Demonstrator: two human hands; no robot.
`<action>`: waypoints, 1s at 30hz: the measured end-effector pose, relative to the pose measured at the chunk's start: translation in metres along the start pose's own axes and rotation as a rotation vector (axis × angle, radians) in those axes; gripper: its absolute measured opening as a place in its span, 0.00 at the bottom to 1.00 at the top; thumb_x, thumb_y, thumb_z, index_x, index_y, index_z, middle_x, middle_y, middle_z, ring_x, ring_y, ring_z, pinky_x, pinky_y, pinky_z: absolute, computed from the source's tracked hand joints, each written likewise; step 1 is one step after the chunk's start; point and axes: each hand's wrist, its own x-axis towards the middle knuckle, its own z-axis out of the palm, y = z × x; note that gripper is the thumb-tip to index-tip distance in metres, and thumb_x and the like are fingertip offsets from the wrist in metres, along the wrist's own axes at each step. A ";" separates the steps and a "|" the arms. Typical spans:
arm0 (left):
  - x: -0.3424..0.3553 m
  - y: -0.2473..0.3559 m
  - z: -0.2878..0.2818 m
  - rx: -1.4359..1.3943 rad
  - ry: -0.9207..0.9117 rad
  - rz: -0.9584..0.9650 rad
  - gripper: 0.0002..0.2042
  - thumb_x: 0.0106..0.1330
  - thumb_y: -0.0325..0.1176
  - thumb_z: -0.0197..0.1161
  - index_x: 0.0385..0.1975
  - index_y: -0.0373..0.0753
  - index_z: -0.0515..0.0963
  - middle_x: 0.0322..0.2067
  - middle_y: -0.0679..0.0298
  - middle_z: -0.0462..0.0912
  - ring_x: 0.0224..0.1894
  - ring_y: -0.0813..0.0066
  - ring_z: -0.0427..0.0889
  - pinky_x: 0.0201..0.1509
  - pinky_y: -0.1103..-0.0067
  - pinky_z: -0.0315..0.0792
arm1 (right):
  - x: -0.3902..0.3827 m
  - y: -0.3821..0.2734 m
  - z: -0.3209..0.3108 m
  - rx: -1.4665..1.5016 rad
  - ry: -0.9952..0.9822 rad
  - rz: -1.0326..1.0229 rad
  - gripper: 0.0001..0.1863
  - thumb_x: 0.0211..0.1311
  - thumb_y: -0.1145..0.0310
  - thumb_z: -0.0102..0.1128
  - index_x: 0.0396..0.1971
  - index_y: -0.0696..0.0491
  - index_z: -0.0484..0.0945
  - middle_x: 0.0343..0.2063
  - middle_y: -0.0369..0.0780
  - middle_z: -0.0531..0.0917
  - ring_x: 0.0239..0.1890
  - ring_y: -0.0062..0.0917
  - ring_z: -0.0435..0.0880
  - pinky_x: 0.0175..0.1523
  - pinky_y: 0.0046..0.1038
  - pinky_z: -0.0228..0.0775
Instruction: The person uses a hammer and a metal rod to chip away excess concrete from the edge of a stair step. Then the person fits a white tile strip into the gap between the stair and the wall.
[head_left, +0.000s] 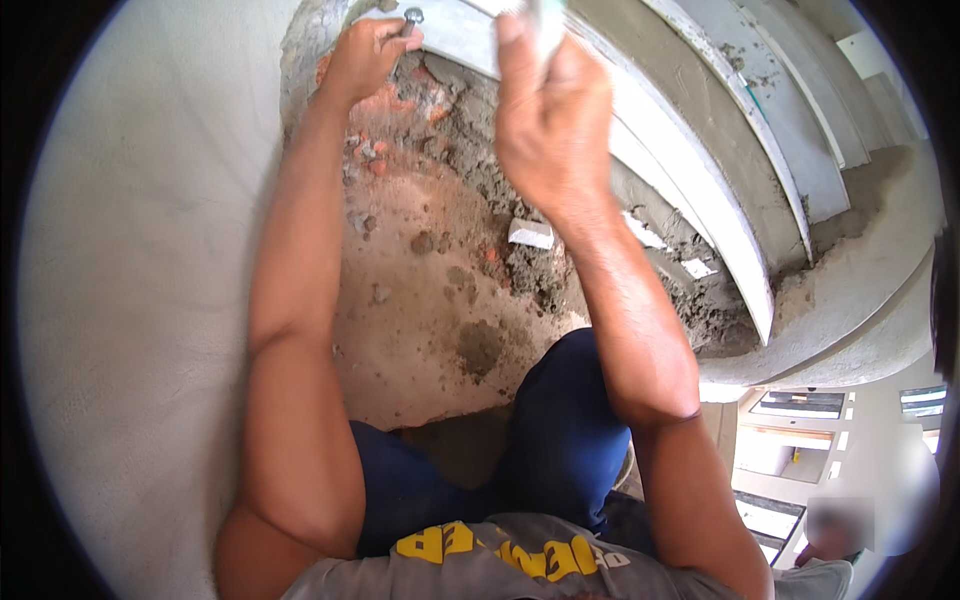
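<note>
My left hand point(365, 62), beside the curved wall, is closed around a short dark metal bolt point(412, 18) with a wide head. It is at the end of a white stone slab point(460, 38), over rough mortar. My right hand point(556, 135) is raised to the right, closed around a pale object point(546, 38) with a greenish tint. Motion blurs that object and the frame's top edge cuts it off, so its kind cannot be told. Grey mortar point(465, 130) with reddish brick bits lies below the slab, between my forearms.
Curved steps with white slab edges point(690, 175) and grey mortar rise at the right. Broken white pieces point(531, 234) lie on the mortar. A smooth pale wall point(150, 250) runs along my left arm. Another person point(835, 530) is at the lower right, below some windows.
</note>
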 end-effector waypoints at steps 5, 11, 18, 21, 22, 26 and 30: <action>-0.007 0.005 0.010 -0.014 -0.033 -0.144 0.12 0.71 0.36 0.65 0.44 0.35 0.87 0.38 0.55 0.90 0.40 0.66 0.88 0.47 0.70 0.80 | -0.009 0.056 0.019 -0.202 -0.173 0.197 0.18 0.81 0.66 0.46 0.29 0.56 0.78 0.12 0.36 0.74 0.11 0.15 0.71 0.13 0.20 0.60; -0.001 0.010 -0.001 -0.004 0.057 0.048 0.13 0.68 0.40 0.70 0.44 0.38 0.88 0.30 0.52 0.88 0.30 0.64 0.82 0.39 0.67 0.76 | 0.004 0.003 0.003 -0.034 -0.002 -0.076 0.18 0.81 0.65 0.47 0.30 0.58 0.79 0.12 0.36 0.74 0.12 0.16 0.71 0.13 0.22 0.61; -0.011 0.020 -0.009 0.015 -0.098 -0.356 0.09 0.70 0.32 0.68 0.44 0.37 0.89 0.36 0.65 0.91 0.37 0.83 0.83 0.42 0.78 0.77 | 0.005 0.036 0.016 -0.279 -0.285 0.405 0.22 0.82 0.60 0.48 0.31 0.60 0.79 0.13 0.38 0.76 0.12 0.21 0.73 0.13 0.27 0.59; -0.007 -0.002 -0.009 -0.020 0.022 -0.218 0.09 0.69 0.33 0.69 0.44 0.36 0.88 0.31 0.67 0.88 0.31 0.86 0.77 0.37 0.80 0.74 | -0.004 0.021 0.003 -0.158 -0.181 0.324 0.22 0.81 0.60 0.49 0.28 0.58 0.78 0.11 0.37 0.75 0.13 0.22 0.73 0.15 0.31 0.61; -0.008 -0.004 -0.012 -0.007 0.032 -0.199 0.09 0.69 0.33 0.69 0.44 0.36 0.88 0.30 0.67 0.88 0.30 0.86 0.77 0.36 0.80 0.73 | -0.003 0.021 0.001 -0.157 -0.126 0.247 0.22 0.81 0.60 0.49 0.27 0.58 0.77 0.11 0.37 0.75 0.13 0.22 0.73 0.16 0.32 0.61; -0.008 0.026 -0.018 -0.044 0.081 -0.401 0.08 0.69 0.32 0.68 0.41 0.35 0.88 0.30 0.67 0.88 0.30 0.84 0.78 0.38 0.79 0.74 | -0.007 0.031 -0.011 -0.153 0.023 0.170 0.24 0.80 0.56 0.50 0.25 0.57 0.74 0.11 0.37 0.74 0.15 0.23 0.74 0.22 0.35 0.65; -0.011 0.011 -0.020 0.044 0.137 -0.274 0.08 0.68 0.34 0.70 0.40 0.38 0.88 0.18 0.71 0.77 0.20 0.85 0.68 0.26 0.79 0.62 | -0.014 0.045 -0.008 -0.145 -0.010 0.238 0.25 0.80 0.53 0.49 0.26 0.57 0.75 0.12 0.38 0.75 0.16 0.24 0.76 0.23 0.36 0.66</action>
